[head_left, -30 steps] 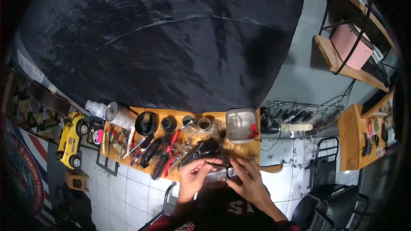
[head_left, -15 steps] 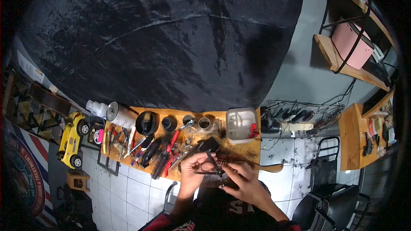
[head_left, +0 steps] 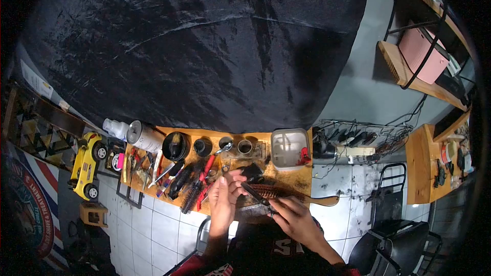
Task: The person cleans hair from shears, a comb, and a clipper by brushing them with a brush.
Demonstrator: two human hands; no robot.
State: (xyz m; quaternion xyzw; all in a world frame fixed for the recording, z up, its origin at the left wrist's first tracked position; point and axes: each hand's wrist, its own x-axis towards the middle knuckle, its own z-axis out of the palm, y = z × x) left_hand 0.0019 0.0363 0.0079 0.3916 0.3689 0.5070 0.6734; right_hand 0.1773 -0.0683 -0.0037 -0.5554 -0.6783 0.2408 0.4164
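Observation:
My right hand (head_left: 295,221) is closed on a slim dark tool (head_left: 253,193), which points up and left toward my other hand. My left hand (head_left: 224,198) is raised beside the tool's tip, palm turned inward and fingers apart, with nothing visible in it. Just beyond the hands, a brush with reddish bristles (head_left: 266,190) and a wooden handle lies on the wooden table (head_left: 292,178). A grey comb (head_left: 252,211) is under the tool. Left of my hands lie a round black brush (head_left: 191,197) and a red-handled tool (head_left: 208,165).
A plastic container (head_left: 289,149), a black bowl (head_left: 175,146), a metal can (head_left: 144,137) and small cups stand along the table's back edge. Black cloth (head_left: 204,51) hangs behind. A yellow toy car (head_left: 88,166) is left; a black chair (head_left: 399,245) stands right.
My left hand has let go of the dark tool and opened, drawing slightly left. The tool, which looked spread before, now appears as one slim piece in my right hand.

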